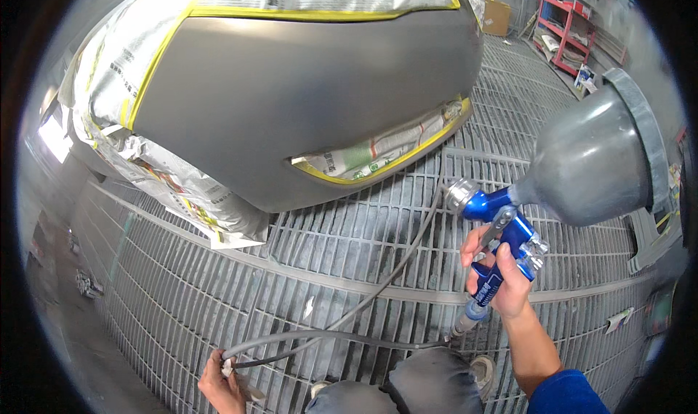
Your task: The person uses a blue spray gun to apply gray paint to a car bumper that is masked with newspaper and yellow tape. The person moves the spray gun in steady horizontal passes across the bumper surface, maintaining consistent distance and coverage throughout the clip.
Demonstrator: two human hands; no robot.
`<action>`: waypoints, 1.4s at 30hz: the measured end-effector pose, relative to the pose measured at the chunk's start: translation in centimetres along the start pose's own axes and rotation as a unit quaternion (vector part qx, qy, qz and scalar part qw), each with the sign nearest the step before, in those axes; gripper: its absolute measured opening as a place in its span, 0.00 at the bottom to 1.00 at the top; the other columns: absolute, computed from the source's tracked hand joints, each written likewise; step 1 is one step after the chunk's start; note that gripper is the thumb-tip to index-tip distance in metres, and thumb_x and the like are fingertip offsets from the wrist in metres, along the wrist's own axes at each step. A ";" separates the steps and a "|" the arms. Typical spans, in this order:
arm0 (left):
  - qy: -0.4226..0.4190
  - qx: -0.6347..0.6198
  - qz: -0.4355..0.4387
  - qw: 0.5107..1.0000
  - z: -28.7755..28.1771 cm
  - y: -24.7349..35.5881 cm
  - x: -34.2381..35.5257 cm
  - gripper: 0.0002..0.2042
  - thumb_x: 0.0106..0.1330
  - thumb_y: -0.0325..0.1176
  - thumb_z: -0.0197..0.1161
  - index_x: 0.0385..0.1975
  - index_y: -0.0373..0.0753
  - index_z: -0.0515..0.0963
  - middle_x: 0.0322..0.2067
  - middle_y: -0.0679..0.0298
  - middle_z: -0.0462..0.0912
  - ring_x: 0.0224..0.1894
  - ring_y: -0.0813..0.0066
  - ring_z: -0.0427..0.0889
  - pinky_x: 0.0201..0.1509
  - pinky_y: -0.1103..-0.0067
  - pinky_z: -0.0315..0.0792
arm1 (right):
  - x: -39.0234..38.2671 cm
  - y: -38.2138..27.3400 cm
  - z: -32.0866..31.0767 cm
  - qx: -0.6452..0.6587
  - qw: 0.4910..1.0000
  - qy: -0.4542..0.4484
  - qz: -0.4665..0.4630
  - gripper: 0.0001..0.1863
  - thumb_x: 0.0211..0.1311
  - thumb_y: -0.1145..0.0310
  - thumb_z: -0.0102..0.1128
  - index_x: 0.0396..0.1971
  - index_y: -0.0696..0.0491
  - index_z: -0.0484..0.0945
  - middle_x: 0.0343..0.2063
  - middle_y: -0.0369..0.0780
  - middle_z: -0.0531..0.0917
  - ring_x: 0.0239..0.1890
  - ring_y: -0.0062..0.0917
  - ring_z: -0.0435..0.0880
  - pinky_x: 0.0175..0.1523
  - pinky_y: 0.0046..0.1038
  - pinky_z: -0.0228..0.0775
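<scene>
My right hand (505,276) grips a blue spray gun (509,236) with a large grey cup (589,167) on top, its silver nozzle toward the left. A hose (378,342) runs from the gun's base to my left hand (222,381) at lower left, whose fingers are closed around it beside a small white scrap. In front of me a car's grey bumper corner (327,87) fills the upper middle. Printed paper and yellow tape (125,69) cover the areas around it and the lower opening (378,146).
A metal grating floor (182,287) runs beneath the car and my feet. At upper right stand a red shelf rack (563,32) with items and a cardboard box (496,18). A grey part (640,247) lies at the right edge. Walls curve along both sides.
</scene>
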State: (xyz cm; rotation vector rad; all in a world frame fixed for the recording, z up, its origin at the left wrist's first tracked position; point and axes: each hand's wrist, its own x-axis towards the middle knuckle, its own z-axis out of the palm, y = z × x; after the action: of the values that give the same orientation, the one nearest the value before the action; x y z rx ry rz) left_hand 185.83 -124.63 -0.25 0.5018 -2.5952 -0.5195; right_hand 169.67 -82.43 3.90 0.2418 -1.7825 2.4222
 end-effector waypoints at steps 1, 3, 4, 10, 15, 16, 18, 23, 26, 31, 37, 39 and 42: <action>-0.018 0.026 -0.028 0.999 -0.3 0.2 -0.1 0.09 0.60 0.18 0.60 0.40 0.29 0.77 0.25 0.50 0.77 0.27 0.67 0.78 0.32 0.75 0.70 | -0.2 0.1 -0.4 -0.004 1.000 0.017 -0.007 0.29 0.69 0.45 0.50 0.44 0.61 0.71 0.32 0.43 0.75 0.34 0.21 0.77 0.21 0.17 0.74; 0.011 0.020 0.023 0.999 -0.3 0.0 0.2 0.09 0.61 0.19 0.61 0.41 0.28 0.77 0.26 0.48 0.78 0.28 0.65 0.80 0.32 0.74 0.70 | -0.2 0.5 -1.2 0.028 0.999 -0.024 0.002 0.27 0.70 0.47 0.49 0.44 0.61 0.70 0.34 0.44 0.75 0.35 0.22 0.77 0.21 0.18 0.74; 0.008 0.043 0.025 0.999 -0.3 0.1 0.0 0.09 0.61 0.20 0.61 0.41 0.28 0.77 0.27 0.48 0.78 0.28 0.65 0.80 0.32 0.74 0.70 | -0.3 0.8 -1.6 0.044 0.998 -0.044 0.006 0.26 0.71 0.48 0.49 0.45 0.61 0.70 0.35 0.44 0.75 0.35 0.22 0.77 0.21 0.18 0.75; 0.030 0.070 0.011 0.997 -1.5 -0.3 -0.5 0.09 0.62 0.22 0.62 0.41 0.27 0.78 0.28 0.49 0.81 0.27 0.63 0.80 0.31 0.74 0.71 | 1.0 1.5 -1.6 0.090 0.996 0.018 -0.007 0.23 0.69 0.53 0.52 0.48 0.60 0.73 0.40 0.43 0.79 0.38 0.23 0.80 0.26 0.22 0.75; 0.034 0.142 0.001 0.989 -2.2 0.7 -0.5 0.10 0.62 0.25 0.64 0.41 0.27 0.79 0.28 0.48 0.81 0.27 0.58 0.81 0.32 0.71 0.72 | 2.5 2.6 0.8 0.112 0.994 -0.013 0.009 0.16 0.71 0.61 0.53 0.47 0.59 0.74 0.41 0.41 0.79 0.39 0.22 0.79 0.29 0.22 0.76; 0.033 0.155 -0.002 0.987 -2.4 0.4 -0.4 0.10 0.62 0.25 0.63 0.41 0.27 0.79 0.28 0.48 0.81 0.27 0.57 0.81 0.32 0.71 0.72 | 2.6 3.0 1.0 0.130 0.990 -0.059 0.018 0.17 0.71 0.59 0.53 0.47 0.59 0.74 0.41 0.41 0.79 0.40 0.22 0.79 0.30 0.23 0.76; 0.041 0.158 0.003 0.987 -2.8 -0.2 -0.4 0.09 0.62 0.24 0.63 0.41 0.28 0.79 0.28 0.48 0.81 0.27 0.57 0.81 0.32 0.71 0.72 | 2.9 2.9 2.2 0.134 0.981 -0.135 0.032 0.17 0.71 0.59 0.55 0.46 0.58 0.75 0.39 0.41 0.80 0.39 0.22 0.80 0.30 0.22 0.77; 0.045 0.093 0.021 0.994 -2.9 -1.0 -0.6 0.09 0.62 0.23 0.62 0.41 0.29 0.79 0.27 0.49 0.81 0.28 0.61 0.82 0.33 0.72 0.73 | 4.2 2.8 3.3 0.068 0.981 -0.174 0.048 0.27 0.69 0.45 0.52 0.43 0.60 0.74 0.37 0.43 0.79 0.36 0.22 0.80 0.27 0.22 0.77; 0.061 0.103 0.022 0.993 -2.5 -1.5 -0.6 0.09 0.61 0.22 0.62 0.40 0.29 0.79 0.27 0.49 0.81 0.27 0.62 0.82 0.32 0.73 0.73 | 4.3 2.7 2.2 0.070 0.995 -0.074 0.020 0.23 0.73 0.52 0.46 0.44 0.61 0.72 0.33 0.42 0.77 0.31 0.19 0.77 0.26 0.19 0.76; 0.052 0.119 0.005 0.992 -2.2 -1.6 -0.6 0.08 0.61 0.21 0.62 0.40 0.28 0.79 0.26 0.50 0.80 0.26 0.63 0.80 0.31 0.73 0.72 | 2.9 1.9 -0.1 0.048 0.989 0.130 -0.056 0.25 0.77 0.52 0.33 0.46 0.59 0.70 0.35 0.40 0.74 0.31 0.18 0.76 0.25 0.17 0.77; 0.032 0.064 0.001 0.997 -1.4 0.1 -0.2 0.08 0.60 0.19 0.62 0.39 0.26 0.78 0.27 0.49 0.80 0.30 0.69 0.81 0.33 0.75 0.73 | 0.8 2.1 -2.5 0.079 0.997 0.021 -0.013 0.30 0.73 0.44 0.38 0.43 0.62 0.68 0.34 0.42 0.73 0.32 0.19 0.77 0.20 0.18 0.76; 0.038 0.040 -0.026 0.998 -1.1 0.6 0.0 0.09 0.58 0.17 0.63 0.39 0.28 0.79 0.28 0.51 0.81 0.31 0.71 0.82 0.36 0.76 0.74 | 0.7 2.2 -2.8 0.067 0.998 0.002 -0.011 0.31 0.72 0.42 0.40 0.43 0.62 0.68 0.34 0.43 0.73 0.33 0.20 0.77 0.20 0.18 0.77; 0.022 0.088 0.018 0.996 -1.8 0.9 0.1 0.10 0.56 0.19 0.64 0.39 0.31 0.79 0.28 0.51 0.81 0.31 0.66 0.83 0.36 0.75 0.74 | 0.4 2.9 -3.4 0.082 0.997 -0.012 0.002 0.33 0.70 0.41 0.42 0.47 0.62 0.67 0.35 0.44 0.73 0.36 0.23 0.77 0.19 0.20 0.77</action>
State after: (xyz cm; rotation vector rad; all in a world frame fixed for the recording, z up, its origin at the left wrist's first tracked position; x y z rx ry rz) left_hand 186.42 -124.37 1.63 0.5169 -2.6163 -0.2653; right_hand 168.58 -80.03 0.30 0.2848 -1.5961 2.5801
